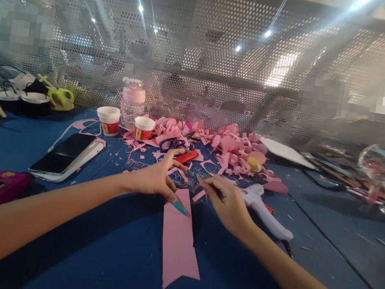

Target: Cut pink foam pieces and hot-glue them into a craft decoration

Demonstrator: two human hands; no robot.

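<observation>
Two hands work at the centre of the blue table (54, 249), whose near half lies bare around a pink paper strip (179, 244). Left hand (156, 178): fingers spread apart, one fingertip pressing the strip's top edge. Right hand (227, 203): fingers pinched together just beside that edge; what they grip cannot be made out. Close behind the hands lie a red lighter (186, 156) and a heap of pink scraps (228, 147). White glue gun (265, 213) touches the right wrist. Phone (64, 153) and two paper cups (109, 120) stand well left
</observation>
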